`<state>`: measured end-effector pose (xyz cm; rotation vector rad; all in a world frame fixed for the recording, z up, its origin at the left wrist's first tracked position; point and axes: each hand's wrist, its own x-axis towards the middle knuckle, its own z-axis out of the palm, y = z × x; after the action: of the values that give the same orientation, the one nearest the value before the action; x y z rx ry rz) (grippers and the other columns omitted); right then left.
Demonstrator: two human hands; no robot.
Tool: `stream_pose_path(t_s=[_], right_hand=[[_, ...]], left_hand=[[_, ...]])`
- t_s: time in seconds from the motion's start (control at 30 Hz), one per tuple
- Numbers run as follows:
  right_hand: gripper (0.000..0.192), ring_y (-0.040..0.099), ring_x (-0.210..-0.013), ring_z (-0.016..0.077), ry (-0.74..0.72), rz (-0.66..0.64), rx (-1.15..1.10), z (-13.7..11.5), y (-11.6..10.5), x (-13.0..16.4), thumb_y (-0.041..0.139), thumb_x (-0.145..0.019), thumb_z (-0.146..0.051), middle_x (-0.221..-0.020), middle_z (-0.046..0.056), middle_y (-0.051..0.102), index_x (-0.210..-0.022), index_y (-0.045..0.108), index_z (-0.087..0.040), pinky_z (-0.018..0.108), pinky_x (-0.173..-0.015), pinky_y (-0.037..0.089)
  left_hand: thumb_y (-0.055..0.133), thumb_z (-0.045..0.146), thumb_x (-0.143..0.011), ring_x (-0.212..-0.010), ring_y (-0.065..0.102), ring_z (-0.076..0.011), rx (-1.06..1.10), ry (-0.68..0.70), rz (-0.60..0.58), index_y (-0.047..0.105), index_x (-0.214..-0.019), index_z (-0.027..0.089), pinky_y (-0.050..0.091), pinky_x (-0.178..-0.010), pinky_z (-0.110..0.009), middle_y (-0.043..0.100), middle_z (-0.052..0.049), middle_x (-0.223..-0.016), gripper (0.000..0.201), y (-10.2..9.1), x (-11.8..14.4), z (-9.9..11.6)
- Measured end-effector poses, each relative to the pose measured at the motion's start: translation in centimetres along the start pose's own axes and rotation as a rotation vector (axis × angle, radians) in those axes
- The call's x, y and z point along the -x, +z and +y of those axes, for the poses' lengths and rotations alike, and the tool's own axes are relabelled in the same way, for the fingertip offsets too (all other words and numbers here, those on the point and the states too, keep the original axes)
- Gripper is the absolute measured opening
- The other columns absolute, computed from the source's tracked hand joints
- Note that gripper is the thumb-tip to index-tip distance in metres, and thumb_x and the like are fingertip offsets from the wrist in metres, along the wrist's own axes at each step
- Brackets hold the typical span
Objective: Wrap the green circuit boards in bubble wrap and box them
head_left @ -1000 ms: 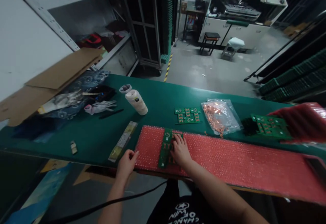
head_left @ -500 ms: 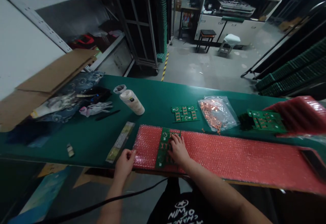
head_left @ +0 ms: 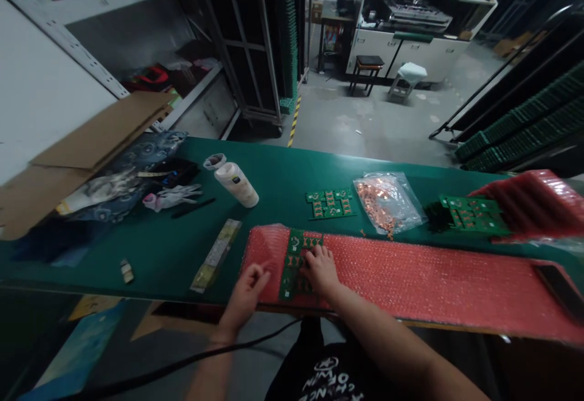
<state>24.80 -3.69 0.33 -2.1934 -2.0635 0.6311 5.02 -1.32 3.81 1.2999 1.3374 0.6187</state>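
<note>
Right hand [head_left: 322, 270] lies flat, palm down, fingers spread on the green circuit board [head_left: 296, 265], which sits across the left end of the red bubble wrap [head_left: 410, 279] at the near edge of the table [head_left: 182, 249]. Forearm runs in from lower right. Left hand [head_left: 246, 294] has its fingers curled on the wrap's left end, which is raised off the table; it looks like a pinch, though blur hides the fingertips.
</note>
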Motion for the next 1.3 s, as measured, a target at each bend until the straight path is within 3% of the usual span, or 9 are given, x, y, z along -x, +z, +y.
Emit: stream_pose_path(t_s=[0.1,0.23,0.47,0.57,0.67,0.8,0.97,1.1,1.3], right_hand=[[0.025,0.047,-0.103,0.0248,0.0,0.016,-0.081,0.6,0.5,-0.1,0.058,-0.079,-0.029,-0.11,0.01,0.054,-0.103,0.059,-0.021,0.037,-0.088,0.038],[0.033,0.052,-0.098,0.0195,-0.022,0.076,-0.357,2.4,1.3,-0.5,0.05,-0.073,-0.008,-0.104,0.01,0.058,-0.105,0.057,-0.015,0.03,-0.088,0.042],[0.059,0.038,-0.125,0.0171,-0.112,0.254,-0.441,5.6,-0.2,1.6,0.034,-0.072,0.0,-0.134,0.013,0.043,-0.129,0.041,-0.01,0.035,-0.104,0.034],[0.05,0.025,-0.134,0.0197,-0.351,0.079,-0.229,6.0,-0.8,2.8,0.039,-0.081,-0.007,-0.14,0.006,0.04,-0.129,0.047,-0.018,0.042,-0.112,0.021],[0.042,0.029,-0.132,0.0234,-0.356,-0.076,-0.098,6.1,-0.5,3.4,0.042,-0.088,-0.017,-0.137,0.004,0.043,-0.129,0.048,-0.02,0.048,-0.112,0.018],[0.04,0.031,-0.131,0.0253,-0.315,-0.054,-0.061,6.0,0.4,3.4,0.044,-0.089,-0.023,-0.139,0.004,0.041,-0.13,0.047,-0.021,0.054,-0.111,0.013],[0.043,0.035,-0.128,0.0298,-0.268,-0.022,-0.084,5.3,1.0,3.0,0.051,-0.085,-0.039,-0.134,0.008,0.047,-0.124,0.051,-0.02,0.066,-0.105,0.01],[0.048,0.033,-0.129,0.0316,-0.246,-0.003,-0.08,5.0,2.1,2.8,0.055,-0.082,-0.042,-0.135,0.009,0.046,-0.123,0.051,-0.018,0.066,-0.104,0.014],[0.042,0.028,-0.132,0.0313,-0.241,0.0,-0.078,5.1,3.1,2.8,0.051,-0.085,-0.038,-0.137,0.008,0.043,-0.122,0.051,-0.018,0.066,-0.104,0.016]], left_hand=[[0.049,0.055,-0.074,-0.099,0.058,-0.0216,0.062,0.04,-0.271,0.035,-0.064,0.021,0.046,-0.083,-0.034,0.064,-0.012,-0.107,0.039,4.1,0.0,0.6],[0.048,0.045,-0.078,-0.109,0.054,-0.0234,-0.089,0.137,-0.332,0.042,-0.069,0.02,0.042,-0.093,-0.039,0.061,-0.014,-0.113,0.028,7.4,-0.4,-0.7],[0.057,0.032,-0.074,-0.123,0.041,-0.024,-0.541,0.259,-0.403,0.059,-0.102,0.018,0.035,-0.104,-0.041,0.049,-0.012,-0.129,0.031,7.8,0.3,-0.2],[0.063,0.033,-0.07,-0.128,0.034,-0.0265,-0.686,0.328,-0.474,0.063,-0.097,0.019,0.032,-0.106,-0.043,0.046,-0.011,-0.134,0.03,7.8,0.7,0.4],[0.062,0.035,-0.071,-0.128,0.035,-0.0268,-0.72,0.341,-0.563,0.066,-0.086,0.021,0.033,-0.105,-0.041,0.046,-0.008,-0.134,0.021,7.2,-0.2,1.0],[0.042,0.038,-0.084,-0.095,0.059,-0.0195,-0.667,0.247,-0.533,0.064,-0.086,0.022,0.046,-0.087,-0.032,0.066,-0.006,-0.099,0.027,6.2,-5.6,3.3],[0.053,0.042,-0.079,-0.125,0.038,-0.0249,-0.942,0.41,-0.19,0.055,-0.116,0.014,0.029,-0.105,-0.036,0.048,-0.013,-0.131,0.046,8.7,-16.6,6.8],[0.072,0.048,-0.061,-0.136,0.013,-0.0319,-1.185,0.422,-0.308,0.027,-0.14,0.016,0.015,-0.109,-0.048,0.019,-0.016,-0.148,0.096,12.4,-22.3,8.0],[0.078,0.042,-0.052,-0.129,0.028,-0.0354,-1.318,0.492,-0.42,0.019,-0.142,0.025,0.013,-0.105,-0.056,0.033,-0.019,-0.139,0.109,14.6,-23.2,8.7]])
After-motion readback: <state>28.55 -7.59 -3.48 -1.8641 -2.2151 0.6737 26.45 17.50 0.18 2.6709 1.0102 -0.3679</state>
